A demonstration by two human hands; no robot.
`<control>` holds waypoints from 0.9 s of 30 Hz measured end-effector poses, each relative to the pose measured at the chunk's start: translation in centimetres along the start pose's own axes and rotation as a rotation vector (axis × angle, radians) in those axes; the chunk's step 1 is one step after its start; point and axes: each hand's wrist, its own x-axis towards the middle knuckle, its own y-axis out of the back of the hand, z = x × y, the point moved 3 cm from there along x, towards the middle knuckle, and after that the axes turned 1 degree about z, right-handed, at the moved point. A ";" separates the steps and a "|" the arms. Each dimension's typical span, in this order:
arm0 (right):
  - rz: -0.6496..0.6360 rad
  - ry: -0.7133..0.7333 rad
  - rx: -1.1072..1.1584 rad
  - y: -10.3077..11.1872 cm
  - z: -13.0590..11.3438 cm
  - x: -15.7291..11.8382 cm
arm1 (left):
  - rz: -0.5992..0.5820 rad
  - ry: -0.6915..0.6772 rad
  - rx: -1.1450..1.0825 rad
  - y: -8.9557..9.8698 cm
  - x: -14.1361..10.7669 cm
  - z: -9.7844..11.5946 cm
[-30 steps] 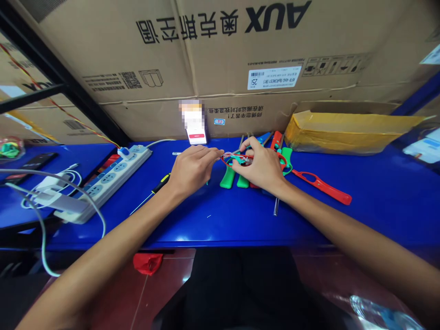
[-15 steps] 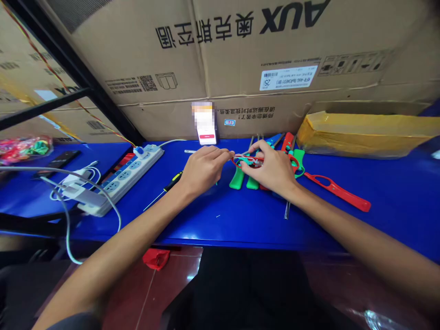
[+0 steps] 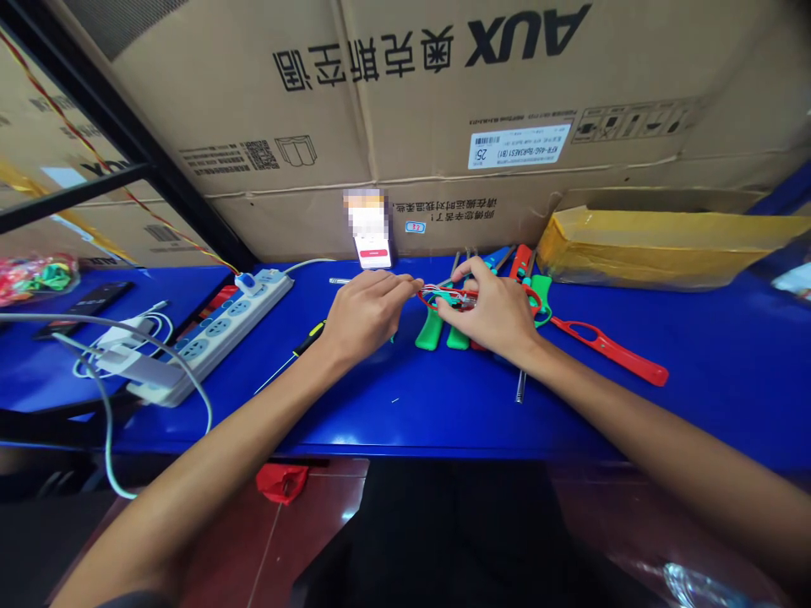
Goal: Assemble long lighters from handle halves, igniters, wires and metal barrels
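Note:
My left hand (image 3: pixel 366 314) is closed in a pinch at the left end of thin pale wires (image 3: pixel 437 290). Opposite it, my right hand (image 3: pixel 498 308) grips an opened red lighter casing (image 3: pixel 427 299), thumb and forefinger on either side of its inner parts. Those parts are too small to make out. Green lighter handles (image 3: pixel 431 331) lie beneath and around my right hand, with blue and red ones behind. A loose red casing half (image 3: pixel 608 348) with an oval hole rests to the right. Near my left wrist lies a yellow-and-black screwdriver (image 3: pixel 309 339). A metal tube (image 3: pixel 520 387) sticks out below my right wrist.
A lit phone (image 3: pixel 372 236) leans against the large cardboard box (image 3: pixel 380 110) at the back. A white power strip (image 3: pixel 219 333) with chargers and cables (image 3: pixel 127 338) occupies the left. An open yellow-taped carton (image 3: pixel 639 253) stands at the back right of the blue table (image 3: pixel 405 431).
The whole view has shifted slightly, so things appear a little further left. Both hands keep the same grip and position relative to the table.

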 end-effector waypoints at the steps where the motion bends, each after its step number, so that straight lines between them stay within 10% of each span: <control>1: 0.002 0.003 -0.001 0.0 0.0 0.0 | 0.007 -0.004 0.004 0.1 0.0 0.0; 27: -0.042 -0.077 0.071 0.3 -0.5 -0.1 | 0.056 -0.018 0.026 0.5 0.3 0.7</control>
